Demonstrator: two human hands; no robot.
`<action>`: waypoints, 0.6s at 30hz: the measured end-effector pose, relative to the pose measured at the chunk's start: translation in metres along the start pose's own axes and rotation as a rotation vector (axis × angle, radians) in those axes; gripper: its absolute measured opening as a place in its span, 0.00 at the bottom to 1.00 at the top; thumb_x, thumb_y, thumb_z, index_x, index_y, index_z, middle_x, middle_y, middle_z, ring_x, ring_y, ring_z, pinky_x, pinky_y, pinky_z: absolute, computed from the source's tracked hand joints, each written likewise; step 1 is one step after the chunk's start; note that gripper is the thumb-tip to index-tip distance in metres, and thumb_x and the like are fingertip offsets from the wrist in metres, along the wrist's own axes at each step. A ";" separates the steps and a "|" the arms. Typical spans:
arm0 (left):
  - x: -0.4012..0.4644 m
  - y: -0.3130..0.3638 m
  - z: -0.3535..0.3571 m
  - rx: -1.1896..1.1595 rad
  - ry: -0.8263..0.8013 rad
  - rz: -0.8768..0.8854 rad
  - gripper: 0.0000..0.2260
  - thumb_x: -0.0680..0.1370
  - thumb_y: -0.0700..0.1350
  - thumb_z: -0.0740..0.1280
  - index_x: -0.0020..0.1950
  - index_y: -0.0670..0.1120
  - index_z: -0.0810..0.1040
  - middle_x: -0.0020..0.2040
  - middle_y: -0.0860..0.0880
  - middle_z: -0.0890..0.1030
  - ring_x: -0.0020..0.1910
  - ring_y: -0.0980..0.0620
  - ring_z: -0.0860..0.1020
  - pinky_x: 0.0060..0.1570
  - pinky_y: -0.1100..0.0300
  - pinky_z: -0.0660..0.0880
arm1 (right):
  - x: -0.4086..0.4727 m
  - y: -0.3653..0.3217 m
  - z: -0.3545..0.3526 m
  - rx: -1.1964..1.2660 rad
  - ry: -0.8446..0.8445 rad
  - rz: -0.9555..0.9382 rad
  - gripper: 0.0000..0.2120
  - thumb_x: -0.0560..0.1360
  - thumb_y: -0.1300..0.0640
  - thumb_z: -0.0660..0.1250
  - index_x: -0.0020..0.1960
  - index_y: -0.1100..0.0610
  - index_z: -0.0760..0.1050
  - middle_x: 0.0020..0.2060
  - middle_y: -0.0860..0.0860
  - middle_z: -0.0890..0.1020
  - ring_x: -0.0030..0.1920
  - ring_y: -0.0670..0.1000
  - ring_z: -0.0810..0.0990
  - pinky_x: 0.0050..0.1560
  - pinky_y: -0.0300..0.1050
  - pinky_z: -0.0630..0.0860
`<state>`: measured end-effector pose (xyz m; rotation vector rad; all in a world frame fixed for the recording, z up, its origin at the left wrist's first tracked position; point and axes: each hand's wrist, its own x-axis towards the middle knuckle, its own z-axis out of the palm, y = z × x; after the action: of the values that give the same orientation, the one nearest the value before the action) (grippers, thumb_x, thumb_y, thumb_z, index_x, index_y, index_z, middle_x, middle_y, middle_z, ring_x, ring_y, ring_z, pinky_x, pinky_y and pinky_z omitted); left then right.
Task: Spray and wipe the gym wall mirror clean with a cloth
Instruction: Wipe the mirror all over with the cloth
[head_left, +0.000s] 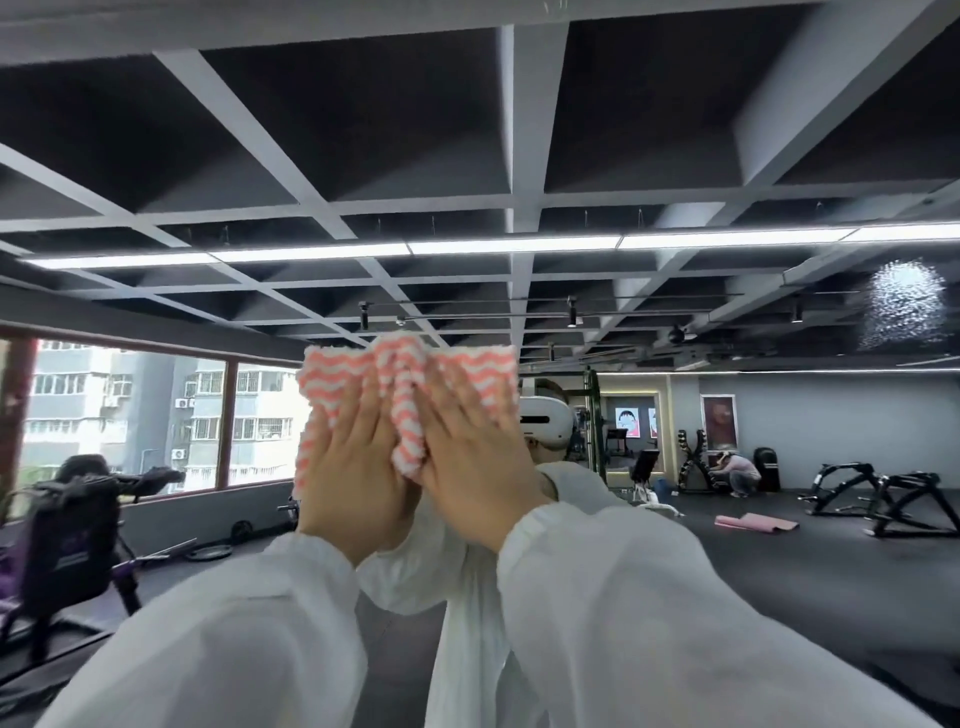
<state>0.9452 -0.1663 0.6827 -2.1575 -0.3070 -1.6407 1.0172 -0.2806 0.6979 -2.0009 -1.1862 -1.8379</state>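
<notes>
both hands, left (347, 467) and right (467, 467), press flat with fingers spread on a pink-and-white zigzag cloth (405, 384) against the mirror (727, 467), grasping nothing. a spray patch (906, 304) sits upper right. no readable writing.

Left hand (349, 467) and right hand (470, 467) cover the centre of the cloth (410, 400); its lower edge is hidden behind the palms, and where the fingertips end on the fabric is blurred. Palm sides of both hands not visible, so contact with the mirror (727, 441) cannot be confirmed. Both white sleeves (649, 597) cut off by the bottom edge. Reflected wearer mostly hidden behind hands and cloth. Wet patch (906, 304) upper right: droplets too fine to resolve. Crouching person (737, 470) in the reflection too small to make out. Exercise bike (72, 525) cut by the left edge.
</notes>
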 end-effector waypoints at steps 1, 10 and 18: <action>-0.011 -0.001 -0.002 -0.009 -0.020 -0.015 0.31 0.70 0.52 0.54 0.70 0.38 0.62 0.66 0.34 0.72 0.65 0.33 0.70 0.58 0.36 0.63 | -0.008 -0.007 0.000 0.003 -0.038 -0.036 0.30 0.74 0.44 0.47 0.69 0.55 0.71 0.70 0.51 0.70 0.72 0.53 0.65 0.72 0.62 0.56; -0.089 0.014 -0.024 -0.094 -0.472 -0.052 0.29 0.71 0.49 0.55 0.68 0.36 0.69 0.68 0.37 0.71 0.69 0.38 0.66 0.60 0.36 0.67 | -0.073 0.008 -0.009 0.046 -0.265 -0.386 0.36 0.59 0.45 0.74 0.65 0.57 0.76 0.65 0.53 0.76 0.68 0.54 0.72 0.67 0.60 0.67; -0.059 0.065 -0.067 -0.848 -0.419 -0.438 0.34 0.75 0.50 0.69 0.77 0.49 0.55 0.69 0.50 0.69 0.69 0.49 0.68 0.66 0.52 0.68 | -0.041 0.008 -0.082 0.240 -0.147 -0.172 0.15 0.76 0.58 0.56 0.54 0.52 0.80 0.52 0.48 0.82 0.54 0.52 0.80 0.62 0.51 0.71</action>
<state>0.8969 -0.2502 0.6288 -3.2827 -0.2326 -1.7133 0.9635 -0.3539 0.6821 -1.9790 -1.5824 -1.5502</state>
